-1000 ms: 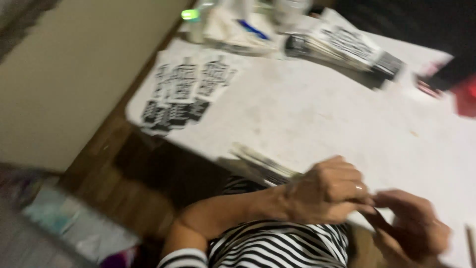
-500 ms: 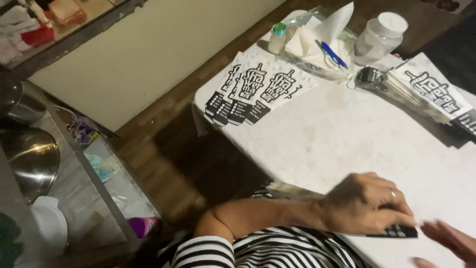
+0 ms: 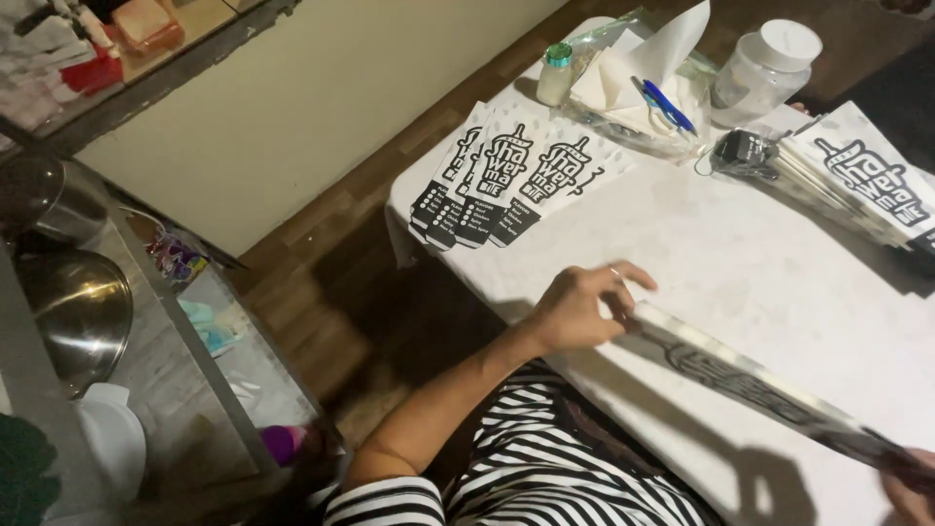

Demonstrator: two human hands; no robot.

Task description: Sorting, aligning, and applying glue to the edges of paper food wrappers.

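The step in hand appears to be handling one flat printed sleeve lifted off the table; this is a judgement from the hold alone.

Far left, outside the work: a steel bowl point(image 3: 73, 307) and a white plastic lid point(image 3: 112, 438) rest on a grey side counter point(image 3: 185, 390).

The left hand point(image 3: 575, 307) is curled, its fingertips point(image 3: 628, 304) pinching the near end of a long, flat, white paper sleeve with black printing point(image 3: 750, 380). The sleeve runs from that pinch down and to the right, raised above the white table top point(image 3: 740, 253), casting a shadow on it.

Behind the hand, a fanned row of matching white-and-black paper sleeves point(image 3: 506, 180) lies flat near the table's left edge, well apart from the held one. Further back stand a small green-capped jar point(image 3: 555, 76), a clear plastic bag of white tissue with a blue pen point(image 3: 648, 93), and a clear white-lidded jar point(image 3: 765, 68). A second stack of printed sleeves point(image 3: 867, 175) lies at the right.

The right hand point(image 3: 911, 492) meets the sleeve's far end at the frame corner; its closure cannot be told.

Any next move calls for both ends to stay level so the thin paper does not buckle.
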